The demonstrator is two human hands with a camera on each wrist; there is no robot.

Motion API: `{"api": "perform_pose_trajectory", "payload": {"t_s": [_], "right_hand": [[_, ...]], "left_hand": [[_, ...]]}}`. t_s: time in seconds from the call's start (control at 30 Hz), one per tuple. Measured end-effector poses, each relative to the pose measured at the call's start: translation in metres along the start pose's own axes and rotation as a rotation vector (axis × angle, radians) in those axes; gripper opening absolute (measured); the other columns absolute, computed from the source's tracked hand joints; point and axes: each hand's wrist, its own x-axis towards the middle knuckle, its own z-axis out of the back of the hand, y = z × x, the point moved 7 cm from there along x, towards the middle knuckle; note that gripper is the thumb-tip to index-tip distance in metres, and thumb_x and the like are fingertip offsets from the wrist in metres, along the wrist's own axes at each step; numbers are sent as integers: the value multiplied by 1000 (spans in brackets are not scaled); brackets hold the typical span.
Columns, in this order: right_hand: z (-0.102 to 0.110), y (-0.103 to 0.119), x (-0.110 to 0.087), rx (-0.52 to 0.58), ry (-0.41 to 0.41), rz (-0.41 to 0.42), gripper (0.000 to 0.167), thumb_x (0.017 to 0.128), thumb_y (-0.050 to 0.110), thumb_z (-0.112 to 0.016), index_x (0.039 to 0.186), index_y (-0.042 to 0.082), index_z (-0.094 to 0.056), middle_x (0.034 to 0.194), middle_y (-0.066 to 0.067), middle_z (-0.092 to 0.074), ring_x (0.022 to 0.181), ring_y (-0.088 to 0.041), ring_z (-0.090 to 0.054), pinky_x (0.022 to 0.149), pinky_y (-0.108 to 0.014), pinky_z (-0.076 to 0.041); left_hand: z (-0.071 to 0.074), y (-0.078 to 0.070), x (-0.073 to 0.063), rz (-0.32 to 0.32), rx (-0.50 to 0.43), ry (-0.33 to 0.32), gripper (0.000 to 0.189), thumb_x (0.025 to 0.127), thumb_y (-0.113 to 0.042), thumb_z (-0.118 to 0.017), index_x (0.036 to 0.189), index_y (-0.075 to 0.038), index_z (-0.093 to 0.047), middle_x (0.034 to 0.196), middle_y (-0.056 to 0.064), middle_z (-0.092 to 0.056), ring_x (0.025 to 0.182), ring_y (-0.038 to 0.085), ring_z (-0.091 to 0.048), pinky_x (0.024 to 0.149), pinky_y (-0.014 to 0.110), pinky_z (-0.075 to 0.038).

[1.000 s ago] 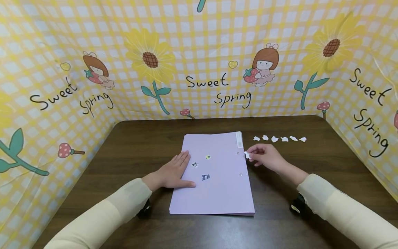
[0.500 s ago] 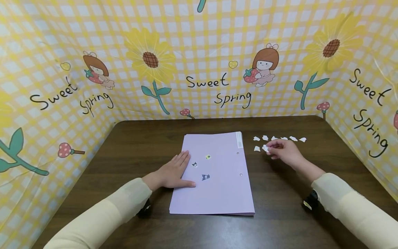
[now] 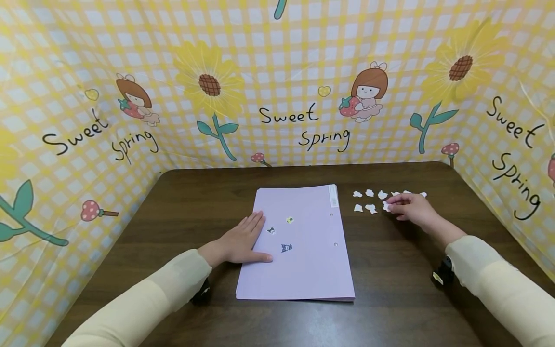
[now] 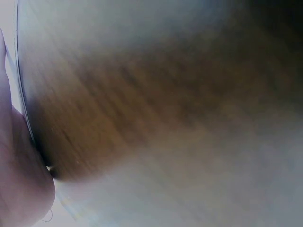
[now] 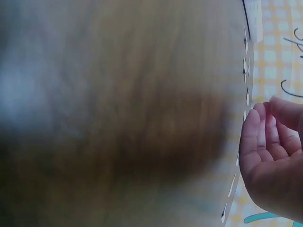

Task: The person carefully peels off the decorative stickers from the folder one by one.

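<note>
Cutout (image 3: 386,206), small and white, sits just above or on the tabletop (image 3: 295,325), to the right of the purple folder (image 3: 303,277). The right hand (image 3: 414,211) has its fingers curled in and appears to pinch this piece between thumb and fingertips. Two other white pieces (image 3: 371,208) lie between it and the folder, forming a short row. A longer row of white shapes (image 3: 357,194), partly hidden behind the hand, runs rightward from beside the folder's far right corner. The left hand (image 3: 244,241) rests across the folder's left edge, fingers straight and gripping nothing.

The step in hand looks like handling the cutouts one at a time within the rows; whether this one is being set down or lifted cannot be told. Either way, the next move calls for a light pinch while its neighbours stay undisturbed.

Three small stickers (image 3: 286,248) dot the folder's cover. Its far right corner bears a white label (image 3: 333,196) whose print is too small to read. Beyond the folder, the checked cloth (image 3: 286,62) repeats "Sweet Spring" in black script.
</note>
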Motion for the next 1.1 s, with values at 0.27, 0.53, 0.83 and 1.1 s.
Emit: {"api": "perform_pose_trajectory", "payload": {"t_s": [0.27, 0.53, 0.83, 1.1], "right_hand": [[0, -8, 6, -92, 45, -43, 36, 93, 9, -66, 119, -13, -55, 93, -2, -65, 78, -3, -57, 66, -28, -52], [-1, -8, 10, -160, 43, -44, 32, 91, 10, -68, 113, -11, -58, 89, -2, -64, 77, -7, -56, 64, -28, -50], [-2, -7, 12, -212, 25, -17, 27, 90, 8, -68, 108, -10, -60, 87, -4, -64, 76, -12, -55, 62, -28, -50], [-3, -7, 12, -221, 4, 11, 23, 89, 6, -68, 104, -10, -61, 84, -5, -62, 72, -13, -54, 60, -27, -49]], "left_hand": [[1, -2, -1, -18, 3, -26, 117, 79, -85, -37, 155, -1, -8, 161, 15, -1, 147, 27, 1, 117, 43, -9], [2, -4, -1, -4, 18, 3, 118, 79, -87, -35, 155, -2, -3, 161, 14, 3, 147, 25, 5, 116, 40, -5], [4, -4, -2, -4, 5, -1, 118, 79, -86, -36, 155, -1, -4, 161, 15, 1, 147, 26, 3, 117, 41, -7], [1, -1, -1, -1, -8, -9, 119, 78, -87, -36, 155, -2, -4, 162, 13, 2, 147, 25, 4, 117, 40, -5]]}}
